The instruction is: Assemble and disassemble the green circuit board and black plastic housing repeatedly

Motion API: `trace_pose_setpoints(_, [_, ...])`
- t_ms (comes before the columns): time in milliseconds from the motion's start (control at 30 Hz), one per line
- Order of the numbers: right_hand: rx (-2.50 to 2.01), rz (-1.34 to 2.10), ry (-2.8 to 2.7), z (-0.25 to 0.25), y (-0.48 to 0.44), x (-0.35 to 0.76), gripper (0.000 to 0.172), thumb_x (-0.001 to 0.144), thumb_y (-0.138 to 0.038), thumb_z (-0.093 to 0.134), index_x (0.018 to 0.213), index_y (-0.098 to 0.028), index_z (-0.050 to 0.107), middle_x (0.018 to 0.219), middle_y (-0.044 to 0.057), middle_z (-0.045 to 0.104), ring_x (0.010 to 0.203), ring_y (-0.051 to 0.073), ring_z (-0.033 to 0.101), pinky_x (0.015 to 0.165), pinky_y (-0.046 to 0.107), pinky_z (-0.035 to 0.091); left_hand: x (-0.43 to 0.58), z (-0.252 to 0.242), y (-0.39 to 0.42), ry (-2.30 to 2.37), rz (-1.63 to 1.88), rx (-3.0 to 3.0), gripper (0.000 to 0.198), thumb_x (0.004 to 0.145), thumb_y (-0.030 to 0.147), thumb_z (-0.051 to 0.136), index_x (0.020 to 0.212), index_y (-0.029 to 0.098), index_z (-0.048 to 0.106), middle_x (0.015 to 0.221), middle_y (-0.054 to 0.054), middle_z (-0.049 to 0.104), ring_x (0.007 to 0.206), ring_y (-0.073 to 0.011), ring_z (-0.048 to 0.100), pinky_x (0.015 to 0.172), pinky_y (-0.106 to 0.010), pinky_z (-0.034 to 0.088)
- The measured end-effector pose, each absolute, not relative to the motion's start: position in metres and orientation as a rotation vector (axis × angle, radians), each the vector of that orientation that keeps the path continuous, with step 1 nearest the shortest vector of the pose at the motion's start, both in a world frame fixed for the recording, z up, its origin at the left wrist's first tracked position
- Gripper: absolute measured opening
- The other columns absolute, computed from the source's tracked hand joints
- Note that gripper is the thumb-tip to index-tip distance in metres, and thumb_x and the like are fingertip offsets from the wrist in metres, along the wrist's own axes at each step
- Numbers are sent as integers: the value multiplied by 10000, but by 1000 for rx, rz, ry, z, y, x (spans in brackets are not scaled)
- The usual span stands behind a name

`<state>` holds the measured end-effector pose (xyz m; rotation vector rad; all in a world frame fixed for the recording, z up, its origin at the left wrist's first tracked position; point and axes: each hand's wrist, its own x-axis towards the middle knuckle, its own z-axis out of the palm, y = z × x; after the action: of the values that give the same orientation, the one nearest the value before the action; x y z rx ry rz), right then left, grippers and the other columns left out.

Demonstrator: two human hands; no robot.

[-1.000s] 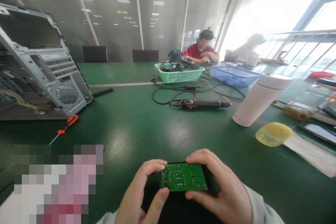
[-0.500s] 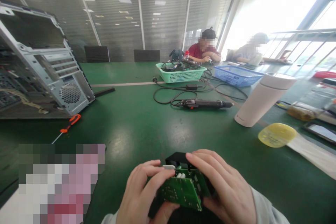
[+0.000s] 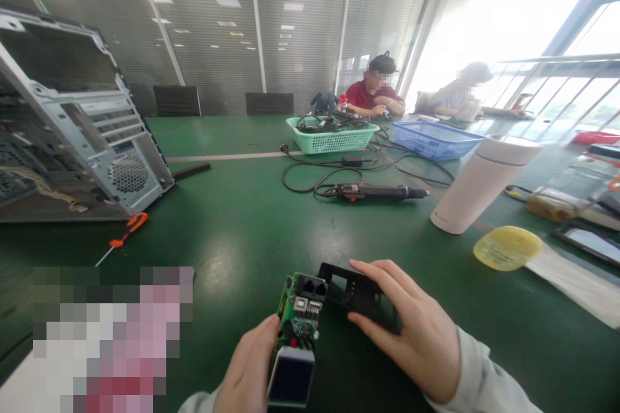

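My left hand is closed on the left edge of a green circuit board, which carries dark and metal sockets at its far end and a small dark display at its near end. My right hand grips a black plastic housing with a rectangular cutout, its fingers along the top and the near side. Board and housing sit side by side, their far ends close together; whether they touch I cannot tell. The left thumb is hidden.
An open computer case stands at the left, an orange-handled screwdriver before it. Ahead lies a corded electric screwdriver. Beyond are a green basket of cables and a blue basket. A pale tumbler stands right. Two people sit opposite.
The circuit board has come away from the black housing and turned so its sockets and display show. My left hand holds the board to the left; my right keeps the housing.
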<state>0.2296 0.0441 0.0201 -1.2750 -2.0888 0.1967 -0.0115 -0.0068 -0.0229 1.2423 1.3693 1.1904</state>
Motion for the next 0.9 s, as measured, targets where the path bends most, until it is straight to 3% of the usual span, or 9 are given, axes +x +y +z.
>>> trace_pose_setpoints(133, [-1458, 360, -1885, 24, 48, 230, 403, 874, -452, 520, 1197, -222, 592, 958, 62, 663, 869, 215, 660, 782, 386, 554, -11, -12, 14, 1144, 1019, 1126, 378, 819, 511, 621, 962, 193, 765, 623, -58, 778, 627, -272, 725, 644, -357, 573])
trace_pose_setpoints(267, [-1483, 926, -1515, 29, 53, 235, 474, 816, -633, 507, 991, -223, 669, 843, 56, 689, 772, 216, 657, 714, 364, 552, -3, 0, 20, 991, 1042, 1018, 475, 887, 582, 515, 1023, 158, 678, 632, -62, 785, 620, -237, 710, 636, -322, 526])
trace_pose_setpoints(433, [-1198, 1870, -1088, 32, 53, 230, 565, 768, -708, 524, 733, -162, 666, 664, 51, 662, 522, 113, 581, 476, 217, 456, 2, -3, 24, 875, 1094, 834, 460, 875, 608, 509, 924, 173, 648, 543, -46, 769, 541, -227, 697, 596, -325, 487])
trace_pose_setpoints(567, [-915, 2210, -769, 37, 46, 220, 509, 693, -674, 679, 809, -179, 693, 737, 26, 678, 588, 86, 608, 493, 162, 450, 2, 1, 23, 859, 1117, 832, 477, 891, 604, 482, 968, 164, 647, 575, -52, 774, 579, -221, 700, 631, -326, 492])
trace_pose_setpoints(733, [-965, 1992, -1130, 34, 44, 226, 612, 802, -714, 521, 1123, -209, 646, 888, 72, 688, 775, 163, 663, 667, 282, 545, 5, 10, 20, 857, 1174, 807, 490, 846, 632, 559, 937, 162, 662, 594, -45, 776, 570, -195, 686, 598, -287, 489])
trace_pose_setpoints(800, [-1081, 1592, -1430, 31, 46, 235, 597, 820, -677, 526, 1198, -221, 598, 988, 94, 675, 887, 206, 659, 774, 360, 551, 6, 12, 19, 856, 1179, 803, 494, 820, 635, 598, 938, 161, 669, 602, -41, 778, 572, -186, 687, 605, -275, 491])
trace_pose_setpoints(900, [-1247, 702, -1826, 29, 52, 256, 494, 845, -514, 602, 1269, -263, 565, 1126, 99, 614, 1057, 246, 582, 923, 444, 487, 6, 12, 20, 856, 1187, 792, 482, 813, 629, 610, 937, 168, 669, 611, -34, 778, 574, -188, 694, 609, -281, 500])
